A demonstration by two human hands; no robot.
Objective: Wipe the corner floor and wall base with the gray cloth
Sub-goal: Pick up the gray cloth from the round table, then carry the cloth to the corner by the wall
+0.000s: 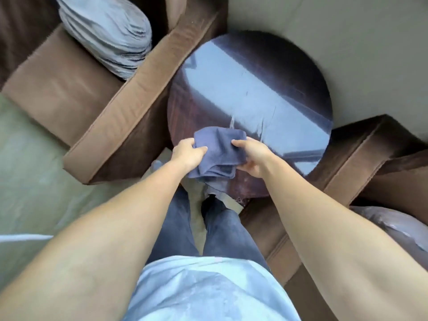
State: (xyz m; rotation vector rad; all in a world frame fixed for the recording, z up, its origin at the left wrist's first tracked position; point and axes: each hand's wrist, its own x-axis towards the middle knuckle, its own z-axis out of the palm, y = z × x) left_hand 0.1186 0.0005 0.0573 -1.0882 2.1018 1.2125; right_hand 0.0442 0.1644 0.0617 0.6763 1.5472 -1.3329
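Note:
A folded gray-blue cloth (218, 152) hangs in front of me, over the near edge of a round dark table (254, 93). My left hand (187, 154) grips its left side with thumb on top. My right hand (252, 156) holds its right side, fingers curled under the folds. The table stands in the corner, against the pale wall (347, 38). The floor and wall base behind the table are hidden by the tabletop.
A brown sofa arm (129, 107) runs along the table's left, with a gray striped cushion (108, 35) on the seat. Another brown sofa (347, 172) flanks the right. Pale green floor (27, 181) lies at left. My legs and feet (215, 205) stand between the sofas.

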